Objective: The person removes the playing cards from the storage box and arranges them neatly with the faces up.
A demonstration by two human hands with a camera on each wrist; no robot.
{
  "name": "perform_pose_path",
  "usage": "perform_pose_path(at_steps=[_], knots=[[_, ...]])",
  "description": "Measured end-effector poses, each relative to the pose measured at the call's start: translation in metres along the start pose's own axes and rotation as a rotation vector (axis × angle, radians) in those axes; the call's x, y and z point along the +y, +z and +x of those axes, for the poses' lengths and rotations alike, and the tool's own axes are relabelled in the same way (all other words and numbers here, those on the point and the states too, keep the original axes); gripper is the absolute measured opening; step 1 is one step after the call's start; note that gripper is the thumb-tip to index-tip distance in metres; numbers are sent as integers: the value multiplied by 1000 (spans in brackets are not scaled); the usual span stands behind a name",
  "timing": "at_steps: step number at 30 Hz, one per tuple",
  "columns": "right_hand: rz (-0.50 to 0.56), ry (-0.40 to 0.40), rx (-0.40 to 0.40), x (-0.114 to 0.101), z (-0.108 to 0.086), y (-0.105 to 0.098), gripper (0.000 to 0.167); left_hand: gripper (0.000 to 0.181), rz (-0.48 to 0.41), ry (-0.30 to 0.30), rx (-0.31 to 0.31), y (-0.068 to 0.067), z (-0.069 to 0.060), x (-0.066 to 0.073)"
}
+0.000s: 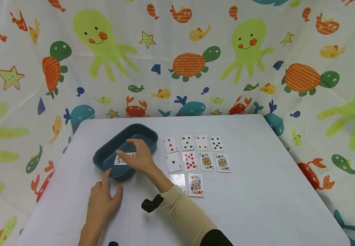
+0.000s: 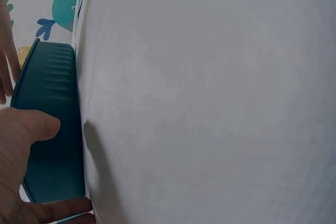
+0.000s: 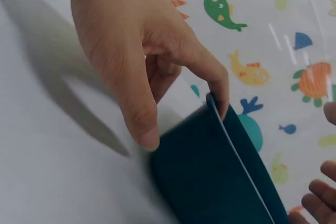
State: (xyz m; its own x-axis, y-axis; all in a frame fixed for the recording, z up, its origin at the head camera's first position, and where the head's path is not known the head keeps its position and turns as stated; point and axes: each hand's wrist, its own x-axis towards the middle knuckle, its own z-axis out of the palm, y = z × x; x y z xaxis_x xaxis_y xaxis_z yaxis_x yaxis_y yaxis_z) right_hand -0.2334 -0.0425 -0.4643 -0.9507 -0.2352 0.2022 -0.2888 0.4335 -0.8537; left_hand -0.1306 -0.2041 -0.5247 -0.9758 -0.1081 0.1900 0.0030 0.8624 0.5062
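Note:
A dark teal rectangular tray [image 1: 119, 141] stands on the left part of the table, with a white playing card [image 1: 120, 160] with red marks lying inside it. My right hand [image 1: 138, 159] is over the tray, its thumb and forefinger spread wide apart with nothing seen between them; it partly covers the card. At the tray's near left corner is my left hand [image 1: 100, 201]. In the right wrist view, the left forefinger reaches over the rim, and the thumb points down beside the outer wall. Whether that thumb touches the tray I cannot tell.
Right of the tray, face-up playing cards lie in three rows on the white table [image 1: 257, 191], among them a ten of hearts [image 1: 190, 161] and a face card [image 1: 195, 186] at the front. Glare hides one card's face [image 1: 177, 180]. A sea-animal print curtain [image 1: 165, 34] hangs behind.

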Motion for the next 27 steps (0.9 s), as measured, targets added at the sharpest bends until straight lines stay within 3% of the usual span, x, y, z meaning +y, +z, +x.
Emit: perform_pose_path(at_steps=[4,10,18,27], knots=[[-58,58,35,-7,8,14,60,74,-6,-11,-19,0,0,-1],[-238,134,46,-12,19,29,61,73,-6,-15,-26,-4,-1,1],[-629,220,-19,-9,35,51,69,73,-12,16,18,-3,-1,-2],[-706,360,-136,-10,48,54,82,75,-27,12,-32,-2,1,-1]])
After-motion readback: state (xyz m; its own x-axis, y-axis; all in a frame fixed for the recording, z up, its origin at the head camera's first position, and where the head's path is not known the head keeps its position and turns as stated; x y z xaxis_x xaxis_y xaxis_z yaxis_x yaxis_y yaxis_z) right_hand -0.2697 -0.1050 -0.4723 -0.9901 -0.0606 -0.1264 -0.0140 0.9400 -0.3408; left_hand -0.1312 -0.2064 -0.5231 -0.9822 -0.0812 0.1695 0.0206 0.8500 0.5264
